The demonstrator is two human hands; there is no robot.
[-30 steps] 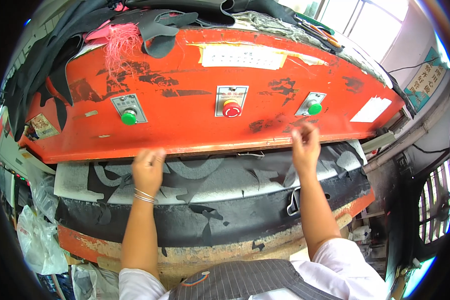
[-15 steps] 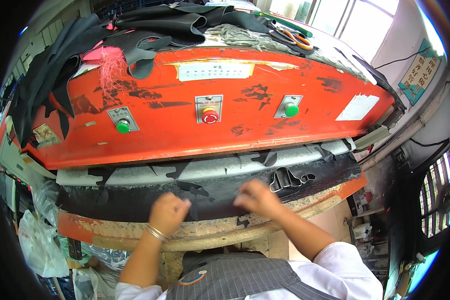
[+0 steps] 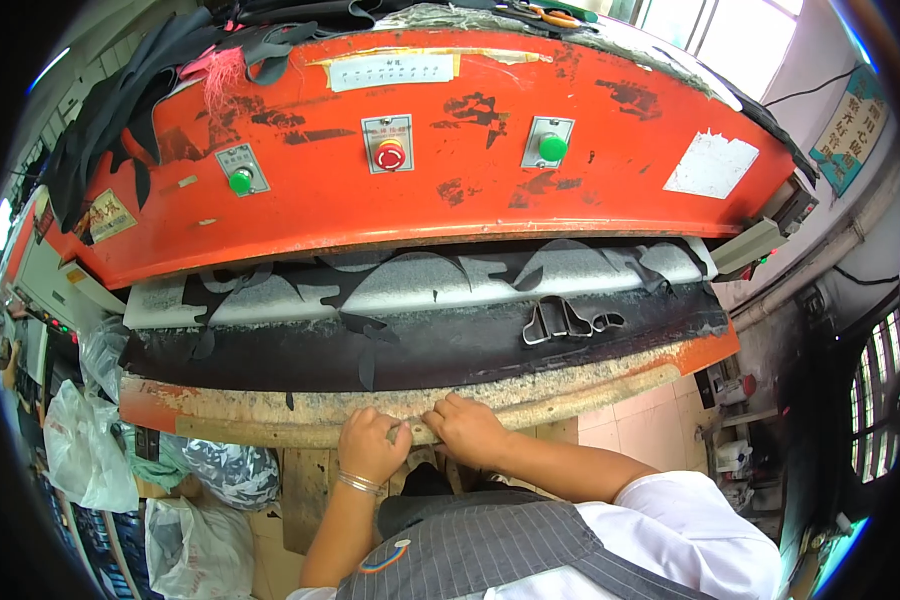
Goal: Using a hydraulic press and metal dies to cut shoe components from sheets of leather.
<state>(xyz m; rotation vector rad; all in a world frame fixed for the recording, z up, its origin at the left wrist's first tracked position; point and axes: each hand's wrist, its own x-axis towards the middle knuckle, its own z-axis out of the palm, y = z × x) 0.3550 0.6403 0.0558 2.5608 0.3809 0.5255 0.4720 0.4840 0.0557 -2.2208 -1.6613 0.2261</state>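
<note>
Both my hands are at the pale, worn front edge [image 3: 270, 432] of the machine's table, close beside each other. My left hand [image 3: 372, 448], with bracelets at the wrist, is closed with its fingers curled. Just right of it, my right hand [image 3: 465, 430] is closed too, its fingers bent at the edge. Whatever either hand may hold is hidden. Beyond them on the dark work surface [image 3: 260, 360] lie black scraps [image 3: 368, 328]. Farther right rests a metal cutting die [image 3: 558, 322] with curved outlines.
A red press head [image 3: 320, 205] with two green buttons [image 3: 552, 148] and a red knob [image 3: 390, 154] spans the back. Below it lies a white board [image 3: 400, 283] with black cut sheet pieces. Plastic bags [image 3: 88, 450] stand at the left; black material [image 3: 90, 140] drapes above.
Both hands have drawn back from over the dark surface to the front edge and closer together. The view has tilted down. The white board and black sheet show more under the press head.
</note>
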